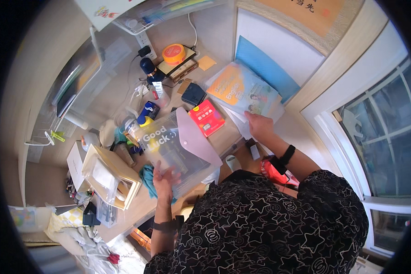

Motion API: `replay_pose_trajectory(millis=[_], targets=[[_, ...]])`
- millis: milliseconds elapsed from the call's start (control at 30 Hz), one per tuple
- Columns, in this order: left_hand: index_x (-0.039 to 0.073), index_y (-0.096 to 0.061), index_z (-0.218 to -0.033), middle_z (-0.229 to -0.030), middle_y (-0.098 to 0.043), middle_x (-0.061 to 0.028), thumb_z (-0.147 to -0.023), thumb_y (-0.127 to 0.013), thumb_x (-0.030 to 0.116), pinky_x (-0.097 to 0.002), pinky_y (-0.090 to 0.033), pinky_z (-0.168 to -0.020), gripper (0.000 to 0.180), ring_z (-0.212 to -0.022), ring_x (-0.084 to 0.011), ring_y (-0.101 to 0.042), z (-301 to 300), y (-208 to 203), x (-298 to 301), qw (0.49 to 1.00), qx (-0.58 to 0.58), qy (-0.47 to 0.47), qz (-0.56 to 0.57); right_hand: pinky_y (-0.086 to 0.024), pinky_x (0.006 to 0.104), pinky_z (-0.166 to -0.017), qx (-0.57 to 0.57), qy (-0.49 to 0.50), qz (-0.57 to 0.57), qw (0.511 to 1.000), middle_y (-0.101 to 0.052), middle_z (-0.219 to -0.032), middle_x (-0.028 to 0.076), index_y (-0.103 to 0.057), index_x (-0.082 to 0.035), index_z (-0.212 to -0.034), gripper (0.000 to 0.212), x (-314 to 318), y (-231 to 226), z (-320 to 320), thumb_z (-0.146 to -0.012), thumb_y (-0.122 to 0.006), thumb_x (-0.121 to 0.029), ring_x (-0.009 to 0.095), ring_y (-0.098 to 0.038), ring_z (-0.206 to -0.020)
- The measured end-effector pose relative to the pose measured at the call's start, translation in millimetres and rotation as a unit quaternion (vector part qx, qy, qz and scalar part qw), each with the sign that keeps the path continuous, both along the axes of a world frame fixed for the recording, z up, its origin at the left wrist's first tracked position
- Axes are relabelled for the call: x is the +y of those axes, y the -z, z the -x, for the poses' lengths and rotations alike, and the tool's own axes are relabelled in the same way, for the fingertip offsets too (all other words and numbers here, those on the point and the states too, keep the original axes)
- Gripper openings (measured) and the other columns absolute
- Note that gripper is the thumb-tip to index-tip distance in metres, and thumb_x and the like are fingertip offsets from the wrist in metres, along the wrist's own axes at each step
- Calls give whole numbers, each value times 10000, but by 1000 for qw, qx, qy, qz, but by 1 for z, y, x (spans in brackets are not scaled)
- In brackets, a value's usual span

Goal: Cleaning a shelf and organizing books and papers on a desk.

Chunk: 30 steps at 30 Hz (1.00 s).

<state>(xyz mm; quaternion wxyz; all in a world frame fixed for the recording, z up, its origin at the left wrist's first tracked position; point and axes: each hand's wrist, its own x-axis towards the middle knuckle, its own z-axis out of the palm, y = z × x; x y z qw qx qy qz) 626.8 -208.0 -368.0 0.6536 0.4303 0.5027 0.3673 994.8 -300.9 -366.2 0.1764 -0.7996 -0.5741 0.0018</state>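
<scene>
My right hand [260,127] pinches the near edge of an orange and white English book [242,89] in a clear cover, at the desk's right side. White sheets [236,119] lie partly under it. My left hand [165,181] has its fingers spread at the near left edge of a see-through document pouch [166,157] with a pink flap [194,139]. Whether the fingertips are over or under the plastic is hard to tell. A small, thick red dictionary [206,118] lies between the pouch and the book, beside a dark box [193,94].
A blue folder [265,68] leans on the back wall. Behind are an orange round tub [174,54], a dark bottle [148,66] and a power strip [144,43]. Cream file holders [112,171] and a teal cloth [148,179] sit left. A window [379,132] is at right.
</scene>
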Motion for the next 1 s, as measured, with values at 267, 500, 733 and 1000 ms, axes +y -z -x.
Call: replay_pose_trajectory(millis=[267,500,733,1000], targets=[[110,-242,-1375,-1115,-536,-197,-924,-410,341,-344,-517,-617,534,-810,-289,-607,-11,-2,-16,1000,-2,21,-23,-520,357,-697,123,-366,-159,909,-586,-1078,108,-568,-107,-1110,365,26,-33,78,-746,-555,-83,271,-604,-892],[63,-375,-1289,-1043,-579,-146,-894,-460,160,-366,-489,-702,416,-887,-261,-584,-21,-27,-8,983,-114,-44,138,-473,417,-795,144,-521,118,833,-541,-1151,142,-531,-118,-1148,377,50,-11,156,-794,-546,-247,300,-547,-1015],[18,-517,-1090,-953,-608,-82,-838,-517,15,-305,-505,-645,252,-798,-186,-600,3,10,-2,999,-7,-46,12,-360,485,-921,244,-349,-105,899,-462,-1240,176,-412,-133,-1284,601,54,-1,71,-761,-614,-349,367,-445,-1134],[13,-462,-1173,-928,-613,-78,-877,-489,37,-258,-496,-564,298,-723,-140,-594,-28,-38,-3,990,43,10,-131,-205,580,-996,-69,-60,29,995,-252,-1409,179,-359,-199,-1333,717,39,22,-53,-704,-654,-378,351,-259,-1294]])
